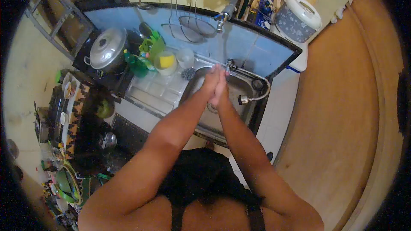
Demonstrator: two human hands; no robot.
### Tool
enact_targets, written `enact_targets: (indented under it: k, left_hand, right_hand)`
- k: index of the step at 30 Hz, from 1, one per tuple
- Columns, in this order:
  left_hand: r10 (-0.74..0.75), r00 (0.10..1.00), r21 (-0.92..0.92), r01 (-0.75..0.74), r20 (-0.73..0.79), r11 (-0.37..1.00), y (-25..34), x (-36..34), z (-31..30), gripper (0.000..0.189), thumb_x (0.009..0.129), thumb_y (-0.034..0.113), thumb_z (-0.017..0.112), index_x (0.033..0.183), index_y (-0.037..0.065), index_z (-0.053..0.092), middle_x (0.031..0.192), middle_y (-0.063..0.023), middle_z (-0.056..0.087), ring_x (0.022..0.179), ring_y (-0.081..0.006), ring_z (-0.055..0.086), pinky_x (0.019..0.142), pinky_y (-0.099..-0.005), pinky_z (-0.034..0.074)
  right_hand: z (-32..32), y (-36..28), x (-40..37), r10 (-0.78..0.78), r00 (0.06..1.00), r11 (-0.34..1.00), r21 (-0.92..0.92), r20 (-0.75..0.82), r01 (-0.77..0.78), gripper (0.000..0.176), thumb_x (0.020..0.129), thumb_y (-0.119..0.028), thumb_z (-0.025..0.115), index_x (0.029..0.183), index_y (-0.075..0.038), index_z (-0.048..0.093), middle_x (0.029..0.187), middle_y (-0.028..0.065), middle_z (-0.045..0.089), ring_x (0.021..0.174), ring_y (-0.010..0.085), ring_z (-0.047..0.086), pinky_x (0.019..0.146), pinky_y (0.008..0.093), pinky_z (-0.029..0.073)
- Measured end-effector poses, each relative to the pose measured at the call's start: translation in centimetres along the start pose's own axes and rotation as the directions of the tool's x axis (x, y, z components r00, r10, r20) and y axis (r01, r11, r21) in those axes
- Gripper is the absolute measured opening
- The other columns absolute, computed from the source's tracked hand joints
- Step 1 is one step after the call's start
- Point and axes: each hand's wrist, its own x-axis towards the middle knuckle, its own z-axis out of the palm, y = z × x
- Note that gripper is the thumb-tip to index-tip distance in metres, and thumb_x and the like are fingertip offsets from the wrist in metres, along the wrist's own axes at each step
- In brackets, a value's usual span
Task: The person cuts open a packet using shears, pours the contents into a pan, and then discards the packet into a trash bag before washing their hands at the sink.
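Note:
Over the steel sink (239, 122), my left hand (209, 81) and my right hand (221, 86) are pressed together palm to palm. Their fingers look stretched out and point toward the blue tiled wall. I see nothing held between them, though the inner palms are hidden. A thin pale stream seems to fall from the wall faucet (220, 25) toward my fingertips. Just right of my fingers, a second tap with a curved spout (265, 86) hangs over the basin. A dark scouring pad (188, 74) lies on the drainboard, left of my hands.
Left on the drainboard (150, 92) are a tub with a yellow sponge (166, 61), a clear cup (185, 58) and a green bottle (136, 65). A lidded pot (108, 49) sits on the stove. Strainers (184, 32) hang behind; a rice cooker (297, 19) stands at the back right.

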Motion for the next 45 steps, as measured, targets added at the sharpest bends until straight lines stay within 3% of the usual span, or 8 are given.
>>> enact_targets:
  k: [7, 12, 18, 27, 33, 36, 40, 45]
  left_hand:
    - [-0.213, 0.958, -0.321, 0.267, 0.194, 0.909, 5.5, -5.4, 0.9, 0.046, 0.087, 0.043, 0.036, 0.097, 0.002, 0.054, 0.091, -0.0112, 0.058, 0.079, -0.0217, 0.054, 0.067, -0.0329, 0.042]
    - [-0.256, 0.948, -0.649, 0.316, 0.189, 0.692, 5.0, -3.1, -0.9, 0.056, 0.084, 0.054, 0.033, 0.102, 0.005, 0.052, 0.085, -0.0091, 0.056, 0.078, -0.0229, 0.052, 0.069, -0.037, 0.042]
    - [-0.218, 0.936, -0.719, 0.352, 0.276, 0.599, 5.8, -3.7, -1.3, 0.061, 0.082, 0.059, 0.032, 0.106, 0.006, 0.048, 0.095, -0.0093, 0.055, 0.084, -0.0236, 0.052, 0.069, -0.039, 0.042]
    - [0.289, 0.949, 0.038, -0.287, -0.126, 0.957, -2.1, 0.7, -0.1, 0.032, 0.081, 0.037, 0.047, 0.082, 0.007, 0.058, 0.076, -0.0155, 0.058, 0.074, -0.0302, 0.056, 0.063, -0.0375, 0.044]
    - [0.334, 0.936, 0.784, -0.288, 0.109, 0.55, -0.2, 0.3, -1.8, 0.032, 0.082, 0.036, 0.043, 0.082, 0.008, 0.06, 0.072, -0.0143, 0.058, 0.068, -0.0312, 0.055, 0.06, -0.0375, 0.043]
    - [0.08, 0.985, 0.068, -0.091, 0.151, 0.994, 1.8, -0.8, -1.7, 0.041, 0.084, 0.045, 0.04, 0.086, 0.01, 0.061, 0.07, -0.0068, 0.056, 0.066, -0.0251, 0.053, 0.06, -0.0388, 0.042]
    - [-0.305, 0.823, -0.459, 0.531, 0.479, 0.712, 3.5, -3.4, -1.6, 0.041, 0.082, 0.045, 0.046, 0.094, 0.009, 0.059, 0.073, -0.0046, 0.055, 0.07, -0.0186, 0.053, 0.062, -0.0349, 0.043]
    - [-0.233, 0.911, -0.594, 0.4, 0.34, 0.698, 2.7, -2.3, -0.3, 0.038, 0.082, 0.043, 0.047, 0.09, 0.007, 0.059, 0.074, -0.0057, 0.057, 0.068, -0.0198, 0.054, 0.06, -0.0349, 0.043]
  right_hand:
    - [-3.2, -1.4, 6.6, 0.162, 0.978, 0.951, -0.242, -0.13, -0.19, 0.055, 0.083, -0.049, 0.042, 0.118, -0.007, 0.043, 0.107, 0.0108, 0.05, 0.09, 0.0246, 0.049, 0.078, 0.0359, 0.041]
    - [-6.0, 3.4, 11.7, -0.303, 0.933, 0.576, -0.743, 0.192, 0.34, 0.049, 0.086, -0.045, 0.036, 0.102, -0.003, 0.054, 0.093, 0.0106, 0.058, 0.081, 0.0248, 0.052, 0.075, 0.0344, 0.042]
    - [-1.2, 0.8, 3.7, -0.106, 0.981, 0.908, -0.387, 0.162, 0.162, 0.049, 0.085, -0.046, 0.038, 0.094, -0.002, 0.057, 0.087, 0.01, 0.06, 0.076, 0.0231, 0.054, 0.072, 0.0334, 0.043]
    - [-3.9, 1.5, 5.1, 0.003, 0.99, 0.999, 0.048, 0.141, -0.01, 0.047, 0.08, -0.05, 0.047, 0.088, -0.004, 0.055, 0.08, 0.0052, 0.057, 0.074, 0.0173, 0.053, 0.067, 0.0312, 0.044]
    - [-1.4, 3.3, 0.5, -0.148, 0.989, 0.989, 0.005, 0.012, 0.148, 0.043, 0.085, -0.044, 0.045, 0.118, -0.015, 0.043, 0.103, 0.0085, 0.051, 0.09, 0.02, 0.05, 0.074, 0.0326, 0.043]
    - [-1.4, 3.3, 1.0, -0.35, 0.936, 0.917, -0.192, 0.029, 0.349, 0.051, 0.085, -0.047, 0.042, 0.124, -0.015, 0.038, 0.114, 0.0104, 0.045, 0.099, 0.0223, 0.046, 0.079, 0.0354, 0.041]
    - [-0.5, 0.3, 2.2, 0.116, 0.976, 0.967, -0.204, -0.186, -0.154, 0.063, 0.082, -0.056, 0.039, 0.127, -0.011, 0.035, 0.119, 0.0109, 0.042, 0.104, 0.0261, 0.042, 0.081, 0.039, 0.038]
    - [-2.7, 0.1, 5.2, 0.074, 0.994, 0.927, -0.372, 0.075, -0.041, 0.064, 0.078, -0.055, 0.045, 0.12, -0.006, 0.042, 0.096, 0.0105, 0.052, 0.088, 0.0218, 0.049, 0.074, 0.0363, 0.041]
